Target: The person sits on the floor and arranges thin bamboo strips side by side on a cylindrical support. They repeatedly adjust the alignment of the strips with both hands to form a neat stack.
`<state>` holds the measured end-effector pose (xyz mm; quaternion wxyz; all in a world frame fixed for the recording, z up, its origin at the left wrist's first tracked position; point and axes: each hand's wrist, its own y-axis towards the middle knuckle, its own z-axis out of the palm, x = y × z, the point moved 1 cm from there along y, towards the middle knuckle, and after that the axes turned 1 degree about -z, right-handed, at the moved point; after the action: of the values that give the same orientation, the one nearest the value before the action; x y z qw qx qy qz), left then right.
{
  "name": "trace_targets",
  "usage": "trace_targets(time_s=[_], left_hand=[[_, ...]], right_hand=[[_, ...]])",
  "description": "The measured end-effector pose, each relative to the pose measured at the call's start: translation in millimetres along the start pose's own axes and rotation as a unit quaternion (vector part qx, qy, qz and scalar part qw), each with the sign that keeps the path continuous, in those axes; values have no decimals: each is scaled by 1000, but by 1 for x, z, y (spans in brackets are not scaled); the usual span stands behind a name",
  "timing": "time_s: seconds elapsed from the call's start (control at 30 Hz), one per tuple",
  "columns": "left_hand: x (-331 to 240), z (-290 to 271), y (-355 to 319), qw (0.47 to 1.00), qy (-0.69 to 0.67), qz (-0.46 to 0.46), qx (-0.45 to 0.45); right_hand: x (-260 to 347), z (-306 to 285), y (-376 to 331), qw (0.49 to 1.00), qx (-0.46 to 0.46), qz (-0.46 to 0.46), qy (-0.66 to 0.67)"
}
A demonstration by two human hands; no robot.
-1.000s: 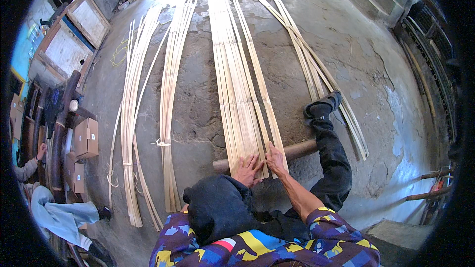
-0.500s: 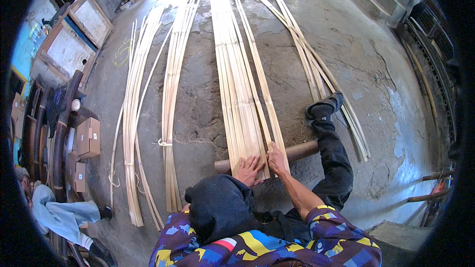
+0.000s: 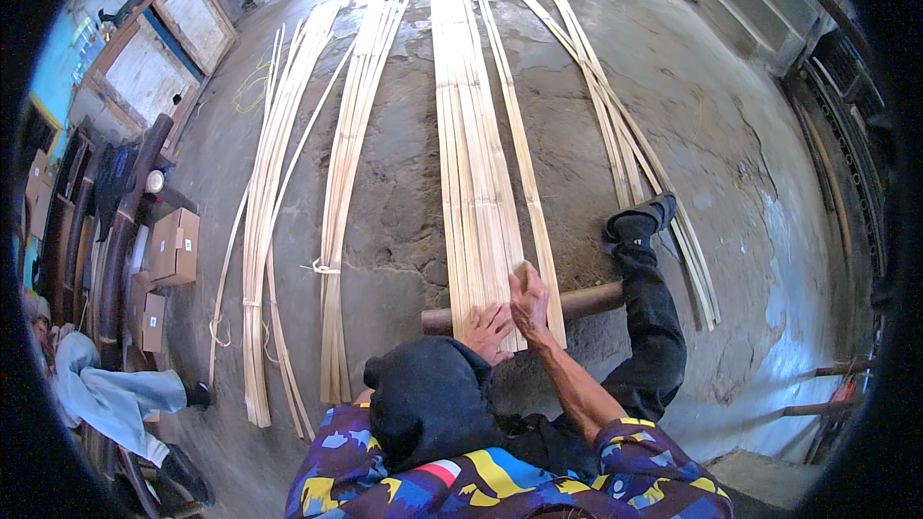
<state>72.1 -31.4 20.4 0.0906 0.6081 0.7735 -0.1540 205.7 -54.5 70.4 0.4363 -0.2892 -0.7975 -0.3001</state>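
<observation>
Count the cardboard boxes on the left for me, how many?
2 show plainly. One box stands beside the dark poles at the left; a second box sits just below it, nearer the seated person. More may be hidden behind the poles.

A rough grey concrete floor (image 3: pixel 750 135), cracked and stained, is seen across the scene, brightened by daylight at the far end. On the left, two framed wooden panels (image 3: pixel 163 48) are leaned against a wall, with cardboard boxes (image 3: pixel 173 248) stacked nearer. Dark metal railings (image 3: pixel 846 106) are set along the right side.
</observation>
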Motion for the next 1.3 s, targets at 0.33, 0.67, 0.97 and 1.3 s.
trace_targets(time_s=[0.33, 0.67, 0.97, 1.3], left_hand=[[35, 49, 2, 977, -190, -68, -66], [83, -23, -5, 693, -562, -309, -329], [114, -34, -2, 687, -560, -367, -280], [136, -10, -5, 788, -437, -382, -207]], right_hand=[[39, 62, 22, 987, 102, 120, 31], [38, 101, -17, 981, 110, 158, -3], [41, 109, -45, 967, 132, 181, 118], [-11, 76, -68, 970, 227, 46, -73]])
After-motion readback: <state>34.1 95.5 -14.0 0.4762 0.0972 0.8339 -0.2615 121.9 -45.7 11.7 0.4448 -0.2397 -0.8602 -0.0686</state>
